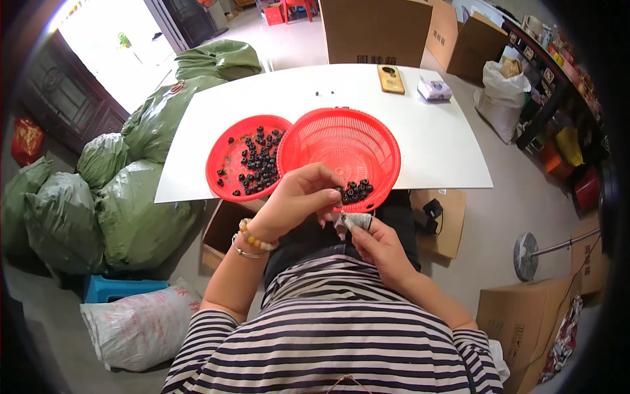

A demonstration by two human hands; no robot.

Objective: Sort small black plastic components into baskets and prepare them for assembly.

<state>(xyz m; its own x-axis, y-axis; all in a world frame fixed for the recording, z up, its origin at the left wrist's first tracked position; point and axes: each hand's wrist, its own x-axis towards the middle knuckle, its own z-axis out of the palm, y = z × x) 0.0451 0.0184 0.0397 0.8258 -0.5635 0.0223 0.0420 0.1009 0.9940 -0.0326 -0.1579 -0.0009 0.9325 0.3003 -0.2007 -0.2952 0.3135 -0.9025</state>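
My left hand (303, 197), with a beaded bracelet and a bangle on its wrist, is closed in a pinch on a small black round piece (339, 190) over the near rim of a red slotted basket (387, 141). Just below, my right hand (379, 246) is wrapped round a small tool (357, 220) with a pale grey wrapped grip. Its thin tip points up toward my left fingers; its kind does not show. Several black round pieces (357, 190) lie in the basket's near side. To the left, a shallow red basket (213, 164) holds many more, scattered.
On the white table (446, 154) lie a yellow phone (391, 79) and a tissue pack (434, 89). Green sacks (141, 210) are piled at the left, near a blue stool (121, 287). Cardboard boxes (374, 33) stand behind the table and at the right. A metal stand (526, 256) is at the right.
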